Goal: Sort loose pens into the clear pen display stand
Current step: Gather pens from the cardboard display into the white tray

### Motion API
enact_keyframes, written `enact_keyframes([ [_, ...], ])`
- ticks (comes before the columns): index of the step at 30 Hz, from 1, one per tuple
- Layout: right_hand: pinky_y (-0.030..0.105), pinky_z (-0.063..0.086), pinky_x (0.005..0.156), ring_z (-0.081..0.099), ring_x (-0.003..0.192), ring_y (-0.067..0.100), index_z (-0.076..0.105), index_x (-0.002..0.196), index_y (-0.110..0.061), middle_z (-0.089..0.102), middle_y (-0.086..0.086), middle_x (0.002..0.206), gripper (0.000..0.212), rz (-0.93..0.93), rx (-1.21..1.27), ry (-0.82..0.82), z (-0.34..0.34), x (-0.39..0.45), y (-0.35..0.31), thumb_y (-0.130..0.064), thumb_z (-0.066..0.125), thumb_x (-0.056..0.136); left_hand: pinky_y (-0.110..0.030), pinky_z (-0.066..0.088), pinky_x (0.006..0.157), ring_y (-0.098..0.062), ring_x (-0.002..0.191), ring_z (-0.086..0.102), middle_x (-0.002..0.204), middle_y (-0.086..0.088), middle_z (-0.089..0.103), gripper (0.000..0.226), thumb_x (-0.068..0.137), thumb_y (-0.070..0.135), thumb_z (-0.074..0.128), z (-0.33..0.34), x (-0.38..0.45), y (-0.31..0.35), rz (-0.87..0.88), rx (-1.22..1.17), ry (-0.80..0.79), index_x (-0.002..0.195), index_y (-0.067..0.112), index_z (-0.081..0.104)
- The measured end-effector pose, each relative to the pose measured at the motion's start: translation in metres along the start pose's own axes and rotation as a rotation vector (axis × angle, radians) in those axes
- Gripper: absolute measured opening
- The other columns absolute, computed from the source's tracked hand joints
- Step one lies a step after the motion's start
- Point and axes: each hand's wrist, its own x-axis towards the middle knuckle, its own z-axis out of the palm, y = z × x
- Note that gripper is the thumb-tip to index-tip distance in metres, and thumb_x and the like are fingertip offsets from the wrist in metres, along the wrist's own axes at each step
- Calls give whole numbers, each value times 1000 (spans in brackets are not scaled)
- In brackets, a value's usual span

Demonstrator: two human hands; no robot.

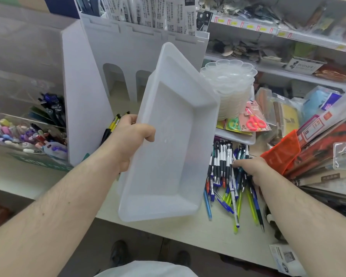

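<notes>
My left hand (pixel 128 140) grips the left rim of an empty translucent plastic bin (pixel 168 156), held tilted above the counter. To its right, a pile of loose pens (pixel 226 182) lies on the white counter: black-and-white, blue, green and yellow ones. My right hand (pixel 252 168) rests on the pile's right side, fingers curled round some pens. A white display stand (pixel 100 80) with arched slots rises behind the bin. A few yellow-black pens (pixel 113 124) stand at its foot. A clear pen display (pixel 26 124) with pens is at far left.
A stack of clear palettes (pixel 232 84) sits on a white tray behind the pens. Packaged scissors (pixel 254 121) lie beside it. Orange and red packets (pixel 288 154) crowd the right. Store shelves (pixel 288 35) run along the back. The counter edge (pixel 168 234) is close to me.
</notes>
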Motion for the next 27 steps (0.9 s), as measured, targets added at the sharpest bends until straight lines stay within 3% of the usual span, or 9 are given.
enact_keyframes([
  [4,38,47,77,53,95,32,49,128,7,53,17,107,67,-14,-22,29,2,1,-3,-13,84,75,-46,55,70,-33,85,61,101,-9,61,59,47,13,57,1,2,-2,9,18,26,105,21,53],
  [9,36,56,65,65,76,32,58,107,7,63,18,91,43,29,31,86,3,-7,0,-11,79,73,-43,55,68,-32,84,62,100,-7,61,56,47,13,56,2,0,-1,19,24,22,102,23,53],
  [13,37,55,61,67,78,36,56,102,5,65,21,91,39,57,112,117,0,-14,8,-10,79,73,-41,55,65,-32,83,61,101,-8,61,63,47,13,56,2,0,0,24,9,1,109,21,52],
  [20,54,60,77,68,88,42,57,108,-2,66,21,98,48,17,336,136,3,-17,28,-10,75,64,-50,55,69,-35,82,63,100,-11,61,62,47,10,56,2,1,-4,32,-28,-22,109,19,51],
  [24,38,54,72,63,82,33,59,108,-6,64,12,92,35,-46,398,231,3,-31,28,-8,73,76,-47,53,67,-35,81,61,98,-11,62,60,47,10,56,2,1,-8,34,-41,-32,106,19,52],
  [27,36,48,71,60,85,30,57,116,-9,62,10,99,38,-62,413,282,5,-32,29,-14,73,82,-49,53,69,-35,83,61,99,-12,62,61,47,10,56,0,2,-10,40,-43,-39,108,19,52],
])
